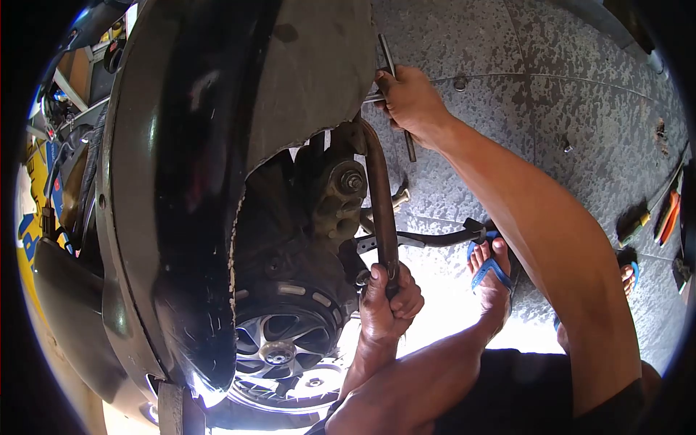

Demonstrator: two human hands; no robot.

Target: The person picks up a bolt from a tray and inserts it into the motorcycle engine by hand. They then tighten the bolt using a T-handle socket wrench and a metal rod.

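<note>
My right hand (413, 105) is wrapped round the bar of a T-shaped metal tool (386, 52), whose shaft points left towards the vehicle's edge. Lower down, my left hand (391, 301) is closed round the bottom end of a curved brown metal pipe (380, 188). The pipe runs up beside the engine part (341, 192) of a motorcycle or scooter. A dark body panel (210, 145) with a rough, broken edge covers the left side. What the tool's tip touches is hidden behind the panel.
A spoked wheel (278, 352) shows below the engine. A dark lever or stand (442, 238) reaches towards a foot in a blue sandal (491, 272). Orange-handled pliers (668, 217) and a screwdriver (635, 226) lie on the grey floor (565, 109) at the right.
</note>
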